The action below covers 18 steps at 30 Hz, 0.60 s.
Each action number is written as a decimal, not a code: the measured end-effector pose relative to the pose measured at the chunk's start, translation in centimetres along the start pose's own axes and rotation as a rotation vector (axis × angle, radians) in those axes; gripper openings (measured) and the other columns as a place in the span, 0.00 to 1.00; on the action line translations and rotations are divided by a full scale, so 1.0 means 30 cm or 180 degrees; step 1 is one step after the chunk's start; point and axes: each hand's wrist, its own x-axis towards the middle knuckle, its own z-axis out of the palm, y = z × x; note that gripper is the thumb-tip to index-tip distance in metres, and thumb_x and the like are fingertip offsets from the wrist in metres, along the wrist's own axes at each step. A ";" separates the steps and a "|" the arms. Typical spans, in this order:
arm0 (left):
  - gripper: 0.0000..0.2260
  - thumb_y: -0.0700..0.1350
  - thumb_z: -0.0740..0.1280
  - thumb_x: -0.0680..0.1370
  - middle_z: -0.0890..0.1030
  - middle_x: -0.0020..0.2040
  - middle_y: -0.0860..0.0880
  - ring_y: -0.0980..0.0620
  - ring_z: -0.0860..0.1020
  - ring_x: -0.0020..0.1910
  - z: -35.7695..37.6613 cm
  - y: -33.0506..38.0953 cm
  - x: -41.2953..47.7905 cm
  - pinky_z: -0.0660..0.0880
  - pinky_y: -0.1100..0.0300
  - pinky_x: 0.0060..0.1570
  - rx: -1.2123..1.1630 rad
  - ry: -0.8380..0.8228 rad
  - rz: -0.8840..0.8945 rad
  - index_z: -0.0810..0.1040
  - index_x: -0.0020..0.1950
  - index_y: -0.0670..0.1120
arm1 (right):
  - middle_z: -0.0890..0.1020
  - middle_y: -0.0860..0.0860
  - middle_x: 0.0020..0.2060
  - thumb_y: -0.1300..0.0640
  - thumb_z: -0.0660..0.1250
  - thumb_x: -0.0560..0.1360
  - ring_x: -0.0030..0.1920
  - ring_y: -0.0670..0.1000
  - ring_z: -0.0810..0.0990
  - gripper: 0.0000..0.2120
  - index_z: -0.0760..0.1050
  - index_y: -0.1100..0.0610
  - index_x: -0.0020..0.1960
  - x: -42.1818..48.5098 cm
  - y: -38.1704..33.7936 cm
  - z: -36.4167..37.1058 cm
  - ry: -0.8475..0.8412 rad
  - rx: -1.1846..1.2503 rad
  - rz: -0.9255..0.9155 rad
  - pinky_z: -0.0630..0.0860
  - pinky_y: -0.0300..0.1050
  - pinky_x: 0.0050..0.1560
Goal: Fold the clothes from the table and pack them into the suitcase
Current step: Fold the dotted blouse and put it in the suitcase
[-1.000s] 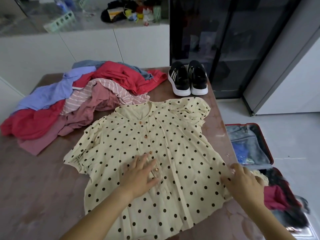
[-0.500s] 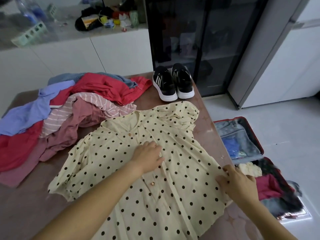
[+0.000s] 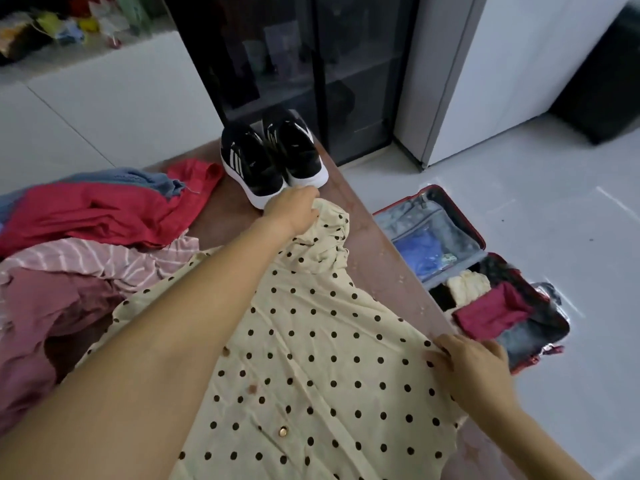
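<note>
A cream blouse with black polka dots (image 3: 311, 341) lies spread on the brown table (image 3: 388, 271). My left hand (image 3: 292, 211) reaches far across and grips the blouse's far right sleeve, just in front of the shoes. My right hand (image 3: 471, 365) pinches the blouse's right side edge near the table's right edge. An open red suitcase (image 3: 478, 237) lies on the floor to the right, holding folded clothes: cream, dark red and dark pieces.
A pile of unfolded clothes (image 3: 97, 237), red, blue, striped pink and dusty pink, covers the table's left side. A pair of black sneakers (image 3: 273, 161) stands at the table's far edge. A dark glass cabinet (image 3: 311, 64) and white cupboards stand behind.
My left hand left the blouse's button front and reached forward to the far right sleeve. My right hand stays at the right side edge. The view swung right.
</note>
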 end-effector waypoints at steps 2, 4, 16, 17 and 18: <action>0.20 0.49 0.59 0.79 0.70 0.70 0.49 0.46 0.69 0.67 0.016 0.008 0.065 0.69 0.50 0.62 -0.0025 -0.0175 -0.0011 0.67 0.70 0.49 | 0.83 0.41 0.38 0.52 0.74 0.69 0.39 0.48 0.82 0.05 0.82 0.46 0.44 -0.006 0.015 0.022 0.0222 -0.0041 0.0062 0.71 0.55 0.52; 0.23 0.52 0.61 0.78 0.69 0.71 0.49 0.46 0.68 0.68 0.037 0.025 0.106 0.68 0.49 0.62 0.0048 -0.0479 0.0049 0.65 0.72 0.49 | 0.82 0.40 0.34 0.49 0.73 0.69 0.36 0.48 0.82 0.02 0.81 0.44 0.42 -0.010 0.024 0.029 0.0413 -0.0113 0.0052 0.74 0.55 0.49; 0.06 0.38 0.66 0.73 0.80 0.43 0.51 0.49 0.78 0.46 -0.129 -0.093 0.037 0.73 0.57 0.44 -0.1001 0.0327 0.0068 0.79 0.44 0.48 | 0.78 0.38 0.31 0.50 0.78 0.64 0.33 0.46 0.79 0.09 0.78 0.45 0.39 -0.036 0.038 0.023 0.0495 -0.0054 0.0082 0.73 0.54 0.47; 0.06 0.37 0.66 0.73 0.80 0.44 0.50 0.50 0.78 0.46 -0.147 -0.114 -0.007 0.72 0.57 0.45 -0.1033 0.0378 0.0105 0.80 0.46 0.46 | 0.78 0.38 0.32 0.51 0.79 0.63 0.33 0.46 0.80 0.10 0.78 0.45 0.39 -0.039 0.039 0.023 0.0539 -0.0035 0.0034 0.73 0.55 0.47; 0.07 0.37 0.66 0.74 0.81 0.44 0.50 0.50 0.77 0.47 -0.162 -0.132 -0.058 0.71 0.57 0.45 -0.1034 0.0447 0.0149 0.81 0.47 0.46 | 0.77 0.38 0.32 0.52 0.79 0.63 0.34 0.47 0.80 0.11 0.78 0.45 0.39 -0.044 0.036 0.014 0.0591 -0.0032 0.0033 0.73 0.55 0.48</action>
